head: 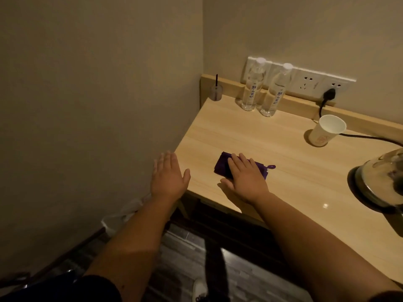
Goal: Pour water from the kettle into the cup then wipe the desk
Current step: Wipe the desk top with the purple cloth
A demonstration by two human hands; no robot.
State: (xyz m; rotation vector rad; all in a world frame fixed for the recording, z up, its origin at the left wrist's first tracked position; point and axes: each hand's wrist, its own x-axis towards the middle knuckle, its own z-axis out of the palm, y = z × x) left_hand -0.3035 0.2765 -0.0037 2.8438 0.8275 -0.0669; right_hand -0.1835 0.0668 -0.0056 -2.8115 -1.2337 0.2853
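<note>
A folded purple cloth (222, 165) with a small loop at its right end lies on the light wooden desk (283, 162) near the front left corner. My right hand (246, 177) presses flat on top of it, fingers together. Beyond the desk's left edge, my left hand (168, 173) hovers open and holds nothing. A white paper cup (325, 130) stands at the back right. The glass kettle (383, 179) sits on its base at the right edge of the view, partly cut off.
Two clear water bottles (253, 88) stand at the back by a white socket strip (309, 81) with a black plug and cord. A small clear holder with a dark stick (216, 90) sits in the back left corner. Walls close in left and behind; a bin with a white bag (122, 214) stands below.
</note>
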